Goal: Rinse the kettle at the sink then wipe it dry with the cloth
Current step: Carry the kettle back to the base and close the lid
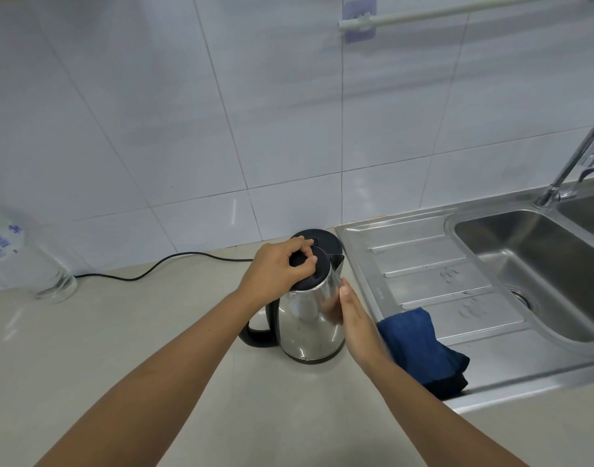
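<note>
Lid (319, 269) of upright kettle (309, 321) is gripped from above by left hand (277, 267), body pressed by flat right hand (356, 318); sink (452, 227) is located right of both hands.

On my feed the back wall (187, 112) fills most of the frame. It is covered in large, pale, glossy tiles with thin dark grout lines, and soft, even light streaks across them. In the upper right a white rail (457, 10) is fixed to the wall on a bluish adhesive mount (352, 6). Below runs a smooth beige surface (120, 332). At the right, a steel sink (423, 261) with a ribbed drainboard is set into the surface, and a chrome tap (572, 163) stands at the frame's edge.
</note>
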`<action>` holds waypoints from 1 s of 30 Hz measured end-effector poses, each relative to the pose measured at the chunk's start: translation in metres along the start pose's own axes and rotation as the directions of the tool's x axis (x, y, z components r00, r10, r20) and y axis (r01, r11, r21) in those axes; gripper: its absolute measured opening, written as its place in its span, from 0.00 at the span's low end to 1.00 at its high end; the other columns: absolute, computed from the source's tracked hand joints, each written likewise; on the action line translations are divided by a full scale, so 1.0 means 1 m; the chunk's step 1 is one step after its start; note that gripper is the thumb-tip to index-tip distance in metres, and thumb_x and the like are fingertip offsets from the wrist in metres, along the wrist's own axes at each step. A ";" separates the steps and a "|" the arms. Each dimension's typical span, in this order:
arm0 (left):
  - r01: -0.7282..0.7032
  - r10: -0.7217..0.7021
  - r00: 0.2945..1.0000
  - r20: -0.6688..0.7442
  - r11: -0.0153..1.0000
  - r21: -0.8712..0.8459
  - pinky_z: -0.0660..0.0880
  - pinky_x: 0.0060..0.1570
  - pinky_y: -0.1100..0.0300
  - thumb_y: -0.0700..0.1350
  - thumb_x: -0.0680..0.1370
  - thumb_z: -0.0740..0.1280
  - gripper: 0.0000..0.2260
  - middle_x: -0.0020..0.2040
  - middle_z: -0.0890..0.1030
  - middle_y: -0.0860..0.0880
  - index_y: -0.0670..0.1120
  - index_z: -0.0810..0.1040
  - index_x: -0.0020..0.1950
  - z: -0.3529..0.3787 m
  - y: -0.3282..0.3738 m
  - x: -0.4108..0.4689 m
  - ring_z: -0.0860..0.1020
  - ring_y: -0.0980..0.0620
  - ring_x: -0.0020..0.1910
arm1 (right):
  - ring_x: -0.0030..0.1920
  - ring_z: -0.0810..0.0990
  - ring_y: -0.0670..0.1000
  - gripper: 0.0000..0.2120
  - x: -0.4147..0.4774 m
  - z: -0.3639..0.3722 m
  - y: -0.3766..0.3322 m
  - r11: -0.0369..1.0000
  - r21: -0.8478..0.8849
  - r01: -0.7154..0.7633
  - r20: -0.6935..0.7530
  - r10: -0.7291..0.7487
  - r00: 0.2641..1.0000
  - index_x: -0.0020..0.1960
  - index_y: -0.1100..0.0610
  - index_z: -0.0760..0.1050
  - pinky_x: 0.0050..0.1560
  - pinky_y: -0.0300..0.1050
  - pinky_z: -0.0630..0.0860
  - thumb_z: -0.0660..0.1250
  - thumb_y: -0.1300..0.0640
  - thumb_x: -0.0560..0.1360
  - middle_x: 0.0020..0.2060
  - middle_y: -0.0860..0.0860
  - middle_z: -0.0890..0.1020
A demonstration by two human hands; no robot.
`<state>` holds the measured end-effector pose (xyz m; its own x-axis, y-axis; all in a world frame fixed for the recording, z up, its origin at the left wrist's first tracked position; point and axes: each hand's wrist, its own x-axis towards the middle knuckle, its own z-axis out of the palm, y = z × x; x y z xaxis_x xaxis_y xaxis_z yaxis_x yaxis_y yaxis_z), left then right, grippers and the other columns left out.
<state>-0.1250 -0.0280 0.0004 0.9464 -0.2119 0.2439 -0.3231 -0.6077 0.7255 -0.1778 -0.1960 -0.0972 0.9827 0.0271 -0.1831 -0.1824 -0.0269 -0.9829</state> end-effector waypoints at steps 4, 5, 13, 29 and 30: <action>0.007 -0.007 1.000 -0.001 1.000 0.012 0.67 0.57 0.73 0.47 0.73 0.69 0.07 0.59 0.82 0.57 0.56 0.76 0.37 0.001 -0.002 0.001 0.74 0.65 0.63 | 0.75 0.66 0.46 0.27 0.002 0.002 0.003 1.000 0.001 -0.001 -0.012 0.001 1.000 0.80 0.43 0.58 0.77 0.48 0.61 0.49 0.38 0.83 0.76 0.46 0.68; 0.008 -0.008 1.000 -0.002 1.000 0.013 0.68 0.57 0.73 0.47 0.73 0.69 0.06 0.59 0.83 0.56 0.56 0.76 0.37 0.001 -0.002 0.001 0.75 0.65 0.63 | 0.75 0.66 0.47 0.27 0.002 0.002 0.004 1.000 0.001 -0.001 -0.014 0.001 1.000 0.80 0.43 0.58 0.77 0.49 0.61 0.49 0.38 0.82 0.76 0.46 0.68; -0.033 0.033 0.999 0.038 0.999 -0.002 0.68 0.62 0.66 0.51 0.75 0.70 0.02 0.62 0.81 0.57 0.57 0.80 0.42 0.000 -0.003 0.000 0.74 0.63 0.64 | 0.74 0.67 0.48 0.29 0.002 0.002 0.005 1.000 -0.014 0.011 -0.009 -0.011 1.000 0.80 0.43 0.58 0.76 0.49 0.62 0.48 0.36 0.80 0.75 0.46 0.69; -0.159 0.222 0.965 -0.138 0.917 0.367 0.68 0.58 0.68 0.52 0.81 0.62 0.14 0.67 0.78 0.55 0.53 0.79 0.65 0.005 -0.003 -0.027 0.73 0.59 0.66 | 0.80 0.56 0.51 0.29 -0.004 -0.027 0.008 0.911 -0.410 0.048 -0.010 -0.057 0.998 0.81 0.47 0.56 0.77 0.50 0.54 0.53 0.38 0.82 0.80 0.47 0.58; -0.139 0.207 0.966 -0.156 0.922 0.362 0.69 0.59 0.66 0.53 0.81 0.62 0.15 0.67 0.77 0.55 0.53 0.78 0.66 0.004 -0.006 -0.031 0.73 0.59 0.67 | 0.80 0.51 0.52 0.29 -0.006 -0.033 0.012 0.843 -0.536 0.048 -0.040 -0.082 0.996 0.81 0.47 0.55 0.78 0.52 0.51 0.54 0.40 0.83 0.81 0.47 0.54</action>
<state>-0.1522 -0.0209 -0.0145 0.8481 -0.2111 0.4859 -0.4311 -0.8081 0.4015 -0.1848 -0.2294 -0.1069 0.9949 -0.0103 -0.1005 -0.0892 -0.5570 -0.8257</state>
